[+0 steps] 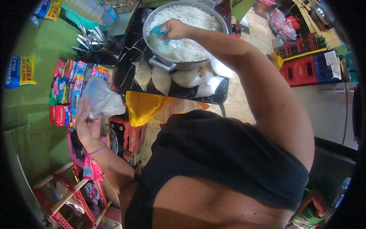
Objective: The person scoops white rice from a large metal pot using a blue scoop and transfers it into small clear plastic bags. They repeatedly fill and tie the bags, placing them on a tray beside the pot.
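A large round metal pot [162, 63] at the far middle is heaped with white grains [198, 21], perhaps rice. My right hand [174, 29] reaches over it, fingers closed on a teal scoop [157, 30] at the surface of the grains; clear plastic shows just below that hand. Off to the left, my left hand [89, 124] holds up a clear plastic bag [100, 95] with some white content at its bottom end. Several filled plastic bags [161, 80] lie along the near edge of the black marbled table [127, 78], beside the pot.
Below the table edge hangs a yellow sack [143, 108], above a red crate [129, 137]. A black holder [103, 51] with cutlery stands left of the pot, near hanging packets [78, 82]. Red crates [305, 68] are at right; another person [310, 213] shows lower right.
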The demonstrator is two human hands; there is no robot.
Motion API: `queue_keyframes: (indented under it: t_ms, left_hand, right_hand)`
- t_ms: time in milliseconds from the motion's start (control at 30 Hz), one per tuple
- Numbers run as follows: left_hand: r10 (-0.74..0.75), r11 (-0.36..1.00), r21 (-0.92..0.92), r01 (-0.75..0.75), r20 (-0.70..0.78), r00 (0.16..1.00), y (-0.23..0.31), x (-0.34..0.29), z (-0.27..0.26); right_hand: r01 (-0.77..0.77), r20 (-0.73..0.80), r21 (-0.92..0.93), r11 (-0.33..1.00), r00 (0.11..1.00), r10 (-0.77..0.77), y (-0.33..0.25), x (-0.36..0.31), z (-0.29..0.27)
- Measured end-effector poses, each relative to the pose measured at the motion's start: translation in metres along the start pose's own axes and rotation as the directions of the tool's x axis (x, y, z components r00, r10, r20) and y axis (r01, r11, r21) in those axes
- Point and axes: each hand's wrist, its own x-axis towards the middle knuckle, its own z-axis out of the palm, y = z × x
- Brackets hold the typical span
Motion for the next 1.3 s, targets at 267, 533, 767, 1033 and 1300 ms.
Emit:
queue_keyframes:
  t_ms: [267,533,767,1033,1300]
  left_hand:
    - [-0.004,0.999,0.041,0.003,0.026,1.0,0.004,0.003,0.012]
    - [-0.074,0.993,-0.073,0.088,0.17,0.983,0.001,0.014,0.059]
    - [0.13,0.981,0.084,-0.177,0.4,0.907,0.004,0.014,0.118]
    - [0.083,0.995,-0.004,-0.095,0.52,0.85,0.003,0.038,0.187]
    - [0.075,0.996,-0.018,-0.083,0.65,0.757,-0.029,0.05,0.196]
  right_hand:
    - [-0.052,0.004,0.472,0.88,0.998,0.056,-0.01,-0.017,0.003]
    - [-0.107,0.016,0.853,0.51,0.984,0.18,0.031,-0.022,-0.001]
    - [0.035,-0.211,0.802,0.597,0.951,0.228,-0.077,-0.049,-0.071]
    - [0.47,-0.769,-0.285,0.835,0.409,-0.492,-0.134,-0.076,-0.122]
    - [0.409,-0.459,-0.458,0.789,0.651,-0.605,-0.111,-0.083,-0.084]
